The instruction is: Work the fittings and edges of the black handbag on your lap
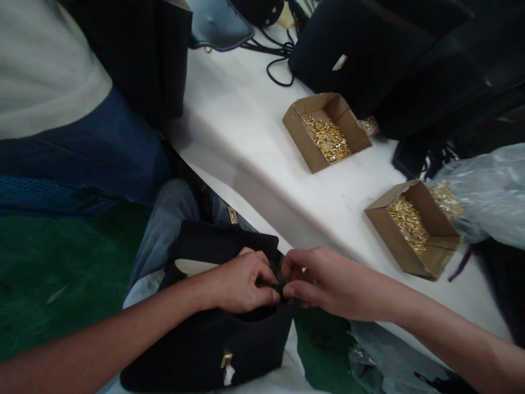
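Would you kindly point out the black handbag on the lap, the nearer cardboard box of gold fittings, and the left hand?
black handbag (205, 345): head view, front panel.
nearer cardboard box (394, 238): head view, left outer wall.
left hand (241, 282): head view, back of hand.

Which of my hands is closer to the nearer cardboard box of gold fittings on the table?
Right. The right hand is pinching at the black bag's edge just left of and below that cardboard box; the left hand sits farther left, on top of the bag.
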